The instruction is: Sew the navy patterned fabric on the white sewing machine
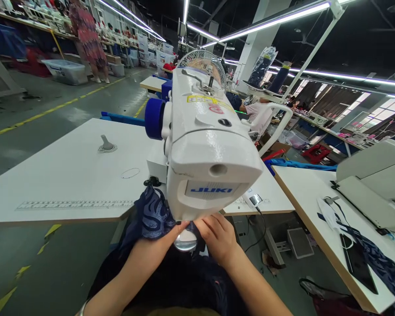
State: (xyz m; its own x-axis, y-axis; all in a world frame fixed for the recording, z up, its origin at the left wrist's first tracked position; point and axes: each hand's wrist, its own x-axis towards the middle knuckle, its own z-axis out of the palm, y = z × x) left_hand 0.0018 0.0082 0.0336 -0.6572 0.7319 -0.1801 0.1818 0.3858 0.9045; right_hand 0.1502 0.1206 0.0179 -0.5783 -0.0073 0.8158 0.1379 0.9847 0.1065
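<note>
Both hands press on dark navy lace fabric (151, 217) beneath the white Juki sewing machine head (204, 149). The left hand (166, 239) pinches a fold; the right hand (217, 235), fingers curled, rests flat on it.

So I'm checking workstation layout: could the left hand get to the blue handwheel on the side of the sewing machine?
Probably yes. The left hand is on the dark lace fabric under the machine head, and the blue handwheel sits on that same side with bare table between.

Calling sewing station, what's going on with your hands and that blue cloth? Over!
Both hands, left and right, pressing the blue cloth under the sewing machine. Needle hidden behind machine head. Over.
</note>
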